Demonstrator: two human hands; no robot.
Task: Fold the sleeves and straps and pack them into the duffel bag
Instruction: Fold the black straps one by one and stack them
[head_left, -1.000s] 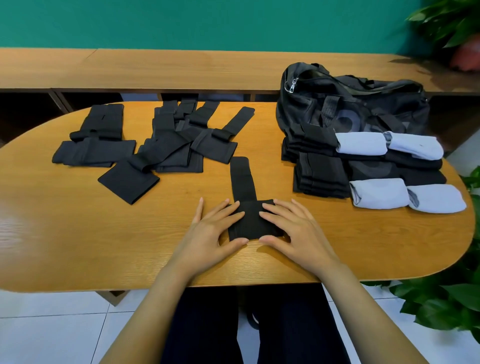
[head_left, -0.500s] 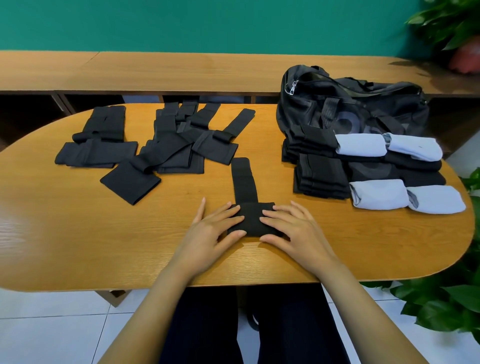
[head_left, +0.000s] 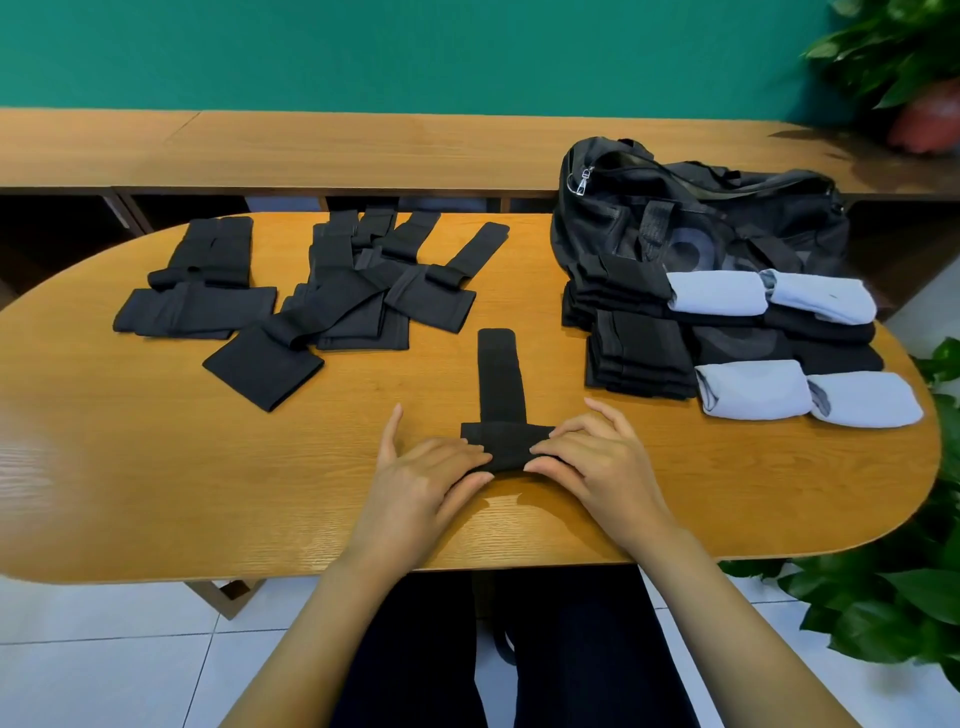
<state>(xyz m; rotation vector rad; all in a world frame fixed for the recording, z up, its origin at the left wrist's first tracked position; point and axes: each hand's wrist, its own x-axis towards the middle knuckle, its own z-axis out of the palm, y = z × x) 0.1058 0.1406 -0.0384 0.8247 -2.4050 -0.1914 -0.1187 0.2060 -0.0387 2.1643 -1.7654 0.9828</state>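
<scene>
Item in hand: black strap (head_left: 498, 374), lower centre of frame. Its wide end is folded into a thick crosswise band near the table edge. The narrow tail lies flat, running away toward frame centre.

The left hand (head_left: 421, 478) and right hand (head_left: 597, 457) are close together, one at each end of the band. Fingers lie over the top and thumbs sit at its near edge, pinching it.

Handling, judged: light, soft knit, limp, not fragile. The fold will likely spring open if released. Best held at the band's two ends and pressed flat while the tail is brought over.

Just right of it, a folded black stack (head_left: 639, 353) and pale rolls (head_left: 753, 395) touch each other in front of the duffel bag (head_left: 701, 228), upper right. I cannot tell whether the bag is open.

The unfolded straps (head_left: 353, 301) are heaped upper left. Everything sits on the wooden table (head_left: 156, 467).
</scene>
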